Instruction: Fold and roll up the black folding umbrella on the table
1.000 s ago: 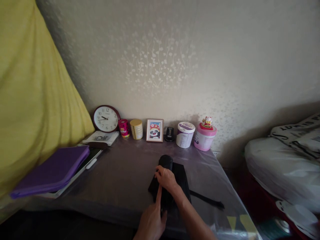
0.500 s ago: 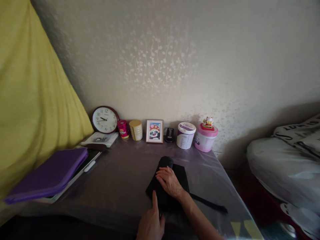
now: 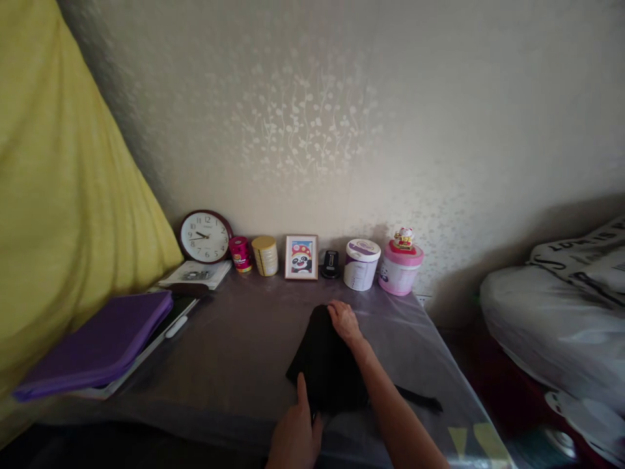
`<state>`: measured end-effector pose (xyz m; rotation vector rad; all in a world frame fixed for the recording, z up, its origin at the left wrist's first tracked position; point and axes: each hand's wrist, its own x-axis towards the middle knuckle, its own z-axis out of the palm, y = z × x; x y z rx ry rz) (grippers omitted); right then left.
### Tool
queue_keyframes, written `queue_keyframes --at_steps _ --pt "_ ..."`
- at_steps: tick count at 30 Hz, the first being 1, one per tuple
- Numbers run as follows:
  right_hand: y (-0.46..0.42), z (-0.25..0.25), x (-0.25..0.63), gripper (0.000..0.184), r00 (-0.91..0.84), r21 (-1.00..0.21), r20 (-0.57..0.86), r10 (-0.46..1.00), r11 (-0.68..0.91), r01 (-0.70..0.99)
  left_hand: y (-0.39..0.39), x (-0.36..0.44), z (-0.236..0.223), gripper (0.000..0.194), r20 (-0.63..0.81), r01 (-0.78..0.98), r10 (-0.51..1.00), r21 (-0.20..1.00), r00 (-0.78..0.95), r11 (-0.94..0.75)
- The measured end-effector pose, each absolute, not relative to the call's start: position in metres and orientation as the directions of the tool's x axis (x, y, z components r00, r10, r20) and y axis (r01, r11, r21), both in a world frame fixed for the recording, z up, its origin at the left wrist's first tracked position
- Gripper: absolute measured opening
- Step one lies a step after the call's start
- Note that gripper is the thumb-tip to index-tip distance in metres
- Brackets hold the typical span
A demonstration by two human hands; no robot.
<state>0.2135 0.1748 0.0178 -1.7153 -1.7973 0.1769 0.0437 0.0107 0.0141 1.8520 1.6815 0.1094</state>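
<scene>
A black folding umbrella [image 3: 325, 365], its cloth loose and partly flattened, lies on the table in front of me. Its narrow black strap [image 3: 420, 397] trails out to the right, past my forearm. My left hand [image 3: 297, 433] is closed around the near end, where a bit of dark handle shows between thumb and fingers; the index finger points forward along the cloth. At the far right edge of the cloth, my right hand [image 3: 346, 322] has its fingers curled over the fabric. The fingertips there are partly hidden.
Along the wall stand a clock [image 3: 206, 236], a pink can [image 3: 240, 254], a yellow-lidded tin [image 3: 265, 256], a framed panda picture [image 3: 301, 258], a white tub [image 3: 362, 265] and a pink tub [image 3: 400, 270] topped by a figurine. A purple folder [image 3: 97, 342] lies left.
My right hand has slid from the middle of the umbrella to its far right edge. The cloth flap on the right is drawn in. The left hand stays in place.
</scene>
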Motion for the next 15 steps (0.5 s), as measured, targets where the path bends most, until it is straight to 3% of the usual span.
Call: queue_keyframes --at_steps 7,11,15 --pt "0.110 0.005 0.275 0.037 0.343 -0.596 0.226 0.912 -0.150 0.789 0.008 0.043 0.014 0.067 -0.311 0.894 0.934 0.447 0.175 -0.018" --pt "0.076 -0.003 0.271 0.041 0.354 -0.737 0.127 0.927 -0.151 0.659 0.007 0.043 0.015 0.066 -0.291 0.899 0.940 0.438 0.176 -0.032" --pt "0.059 0.000 0.257 0.043 0.364 -0.833 0.146 0.920 -0.084 0.546 0.007 0.043 0.016 0.067 -0.285 0.890 0.941 0.455 0.181 -0.033"
